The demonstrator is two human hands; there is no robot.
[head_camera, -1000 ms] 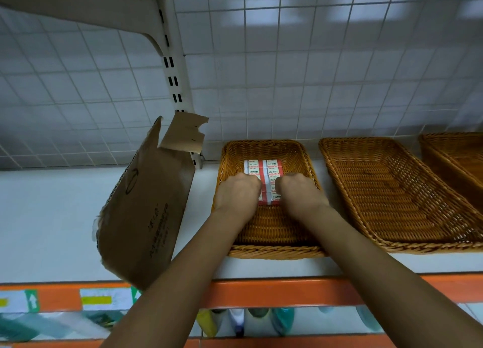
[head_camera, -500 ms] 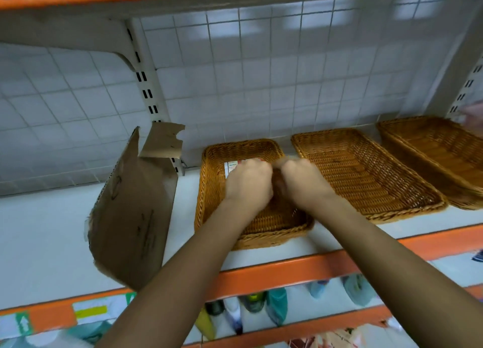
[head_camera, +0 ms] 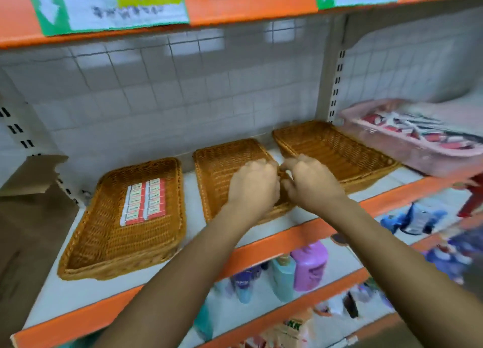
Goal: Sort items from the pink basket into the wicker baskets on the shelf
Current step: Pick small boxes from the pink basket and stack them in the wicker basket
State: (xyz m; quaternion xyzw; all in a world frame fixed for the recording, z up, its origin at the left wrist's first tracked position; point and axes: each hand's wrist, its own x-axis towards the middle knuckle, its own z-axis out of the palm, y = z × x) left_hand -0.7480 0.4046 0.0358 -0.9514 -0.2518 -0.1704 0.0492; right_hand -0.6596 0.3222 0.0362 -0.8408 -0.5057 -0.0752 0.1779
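Hovering my left hand (head_camera: 252, 188) and right hand (head_camera: 311, 184) knuckle to knuckle over the middle wicker basket (head_camera: 218, 160), fingers curled; whether they hold anything, I cannot tell.

A second ago both hands rested on the red-and-white boxes (head_camera: 145, 202) in the left wicker basket (head_camera: 104, 245). Now the left hand (head_camera: 252, 188) and the right hand (head_camera: 312, 184) have let go of them and moved right. They hang close together over the near right part of the middle wicker basket (head_camera: 217, 164), fingers curled, with nothing visible in them. The boxes now lie uncovered in two neat rows on the left basket's floor. The view has swung right and upward. The torn cardboard (head_camera: 31, 204) has slid to the left edge, the pink basket (head_camera: 407, 154) with its red and white packs has come into sight at the right end of the shelf, and the labelled orange edge of the upper shelf (head_camera: 248, 5) fills the top.
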